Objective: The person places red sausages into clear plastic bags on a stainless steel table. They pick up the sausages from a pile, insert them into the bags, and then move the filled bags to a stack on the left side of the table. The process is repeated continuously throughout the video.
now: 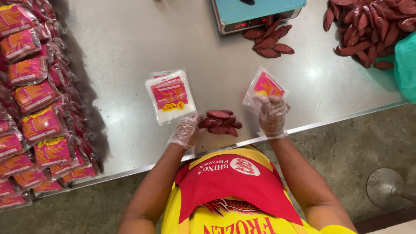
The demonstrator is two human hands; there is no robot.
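Note:
Both my hands wear thin clear plastic gloves. My left hand (187, 130) rests against a small heap of dark red sausages (221, 121) near the front edge of the steel table (130, 47), fingers curled at the heap's left side. My right hand (272, 115) grips the lower end of an empty clear plastic bag with a pink and yellow label (265, 86), holding it just above the table. A stack of the same empty labelled bags (170, 95) lies flat to the left of the sausages.
A teal-topped digital scale (255, 13) stands at the far edge, with several loose sausages (269, 40) in front of it. A large sausage pile (372, 30) fills the far right, beside a green plastic bag (407, 65). Filled packs (34, 108) are stacked along the left.

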